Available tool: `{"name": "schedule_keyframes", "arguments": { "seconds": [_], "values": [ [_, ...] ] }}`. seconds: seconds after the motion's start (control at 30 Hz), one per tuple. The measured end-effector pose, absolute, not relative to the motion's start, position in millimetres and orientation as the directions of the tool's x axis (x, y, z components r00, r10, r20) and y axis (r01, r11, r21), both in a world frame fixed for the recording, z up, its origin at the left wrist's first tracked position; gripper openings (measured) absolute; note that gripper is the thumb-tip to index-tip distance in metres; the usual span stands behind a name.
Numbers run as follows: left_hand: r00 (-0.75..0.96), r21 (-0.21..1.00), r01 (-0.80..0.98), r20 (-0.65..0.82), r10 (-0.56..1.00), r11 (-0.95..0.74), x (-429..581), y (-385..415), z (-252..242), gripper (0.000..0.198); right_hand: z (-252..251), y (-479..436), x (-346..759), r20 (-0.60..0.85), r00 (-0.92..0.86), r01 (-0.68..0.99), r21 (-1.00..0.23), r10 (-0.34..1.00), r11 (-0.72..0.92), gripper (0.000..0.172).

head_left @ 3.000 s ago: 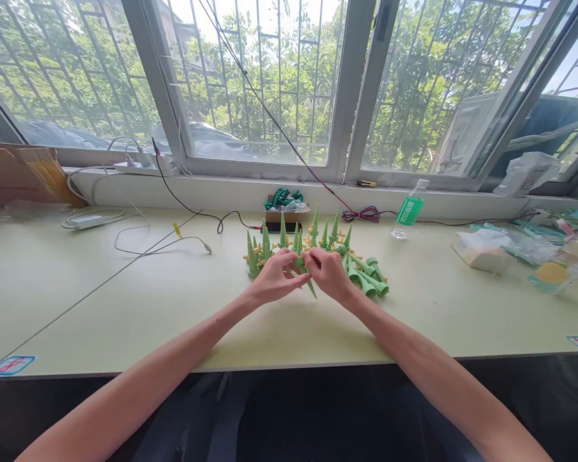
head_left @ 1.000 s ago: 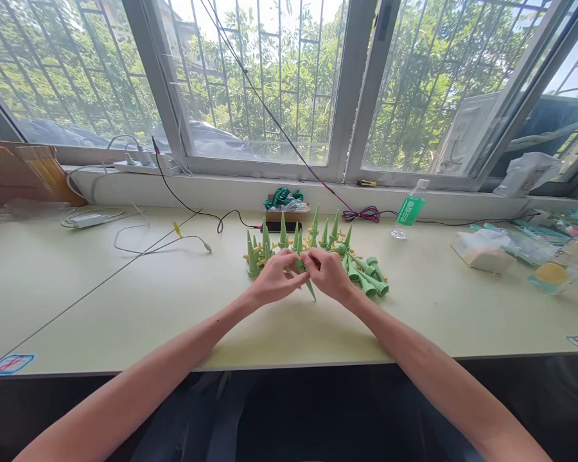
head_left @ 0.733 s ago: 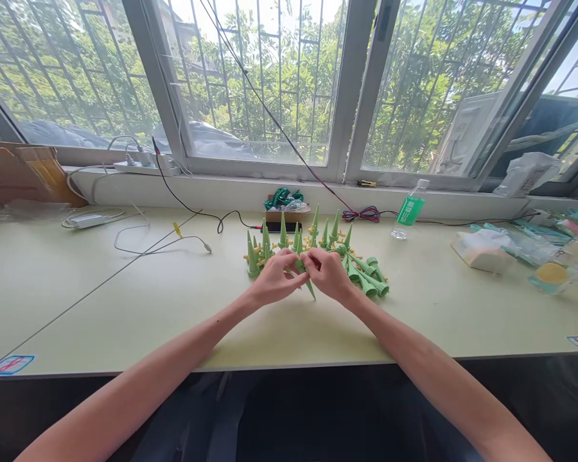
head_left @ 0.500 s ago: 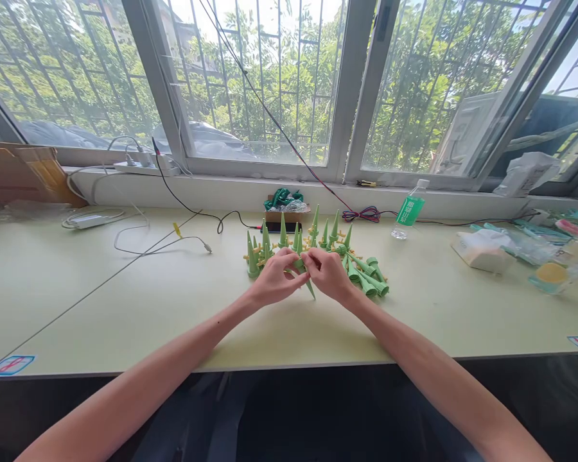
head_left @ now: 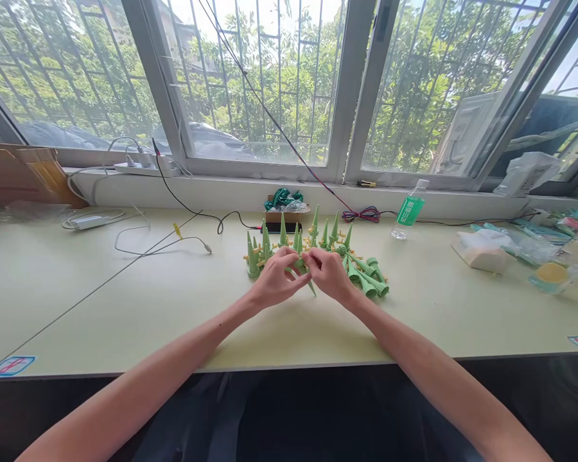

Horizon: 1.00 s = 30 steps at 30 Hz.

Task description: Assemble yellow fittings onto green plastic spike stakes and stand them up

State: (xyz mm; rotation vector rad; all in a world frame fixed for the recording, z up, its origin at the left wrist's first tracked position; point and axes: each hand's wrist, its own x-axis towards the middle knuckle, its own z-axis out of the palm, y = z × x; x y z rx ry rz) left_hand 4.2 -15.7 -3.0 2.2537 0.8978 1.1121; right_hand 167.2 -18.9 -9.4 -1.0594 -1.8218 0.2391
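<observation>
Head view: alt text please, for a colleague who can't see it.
The left hand and right hand pinch one green plastic spike together above a pale table, just in front of a cluster of matching spikes, some upright, some lying. A water bottle stands farther right.

Saw a big barred window [head_left: 349, 90], a long pale green table [head_left: 101, 301] below that window, sunny trees [head_left: 414, 96] behind it.

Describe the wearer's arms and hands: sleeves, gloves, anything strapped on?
Both arms are bare as far up as the frame shows, with no sleeves in view. The left hand and right hand are ungloved. No watch, ring, band, cable or marker shows on either.
</observation>
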Motion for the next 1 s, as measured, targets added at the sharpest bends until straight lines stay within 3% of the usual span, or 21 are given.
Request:
{"name": "schedule_keyframes", "arguments": {
  "seconds": [1.0],
  "values": [
    [0.436,0.711,0.329,0.469,0.768,-0.621,5.1,-14.6,-3.6,0.020,-7.7,-20.0,166.5,0.641,-0.140,0.574,-0.569,0.755,0.589,0.038]
  ]
}}
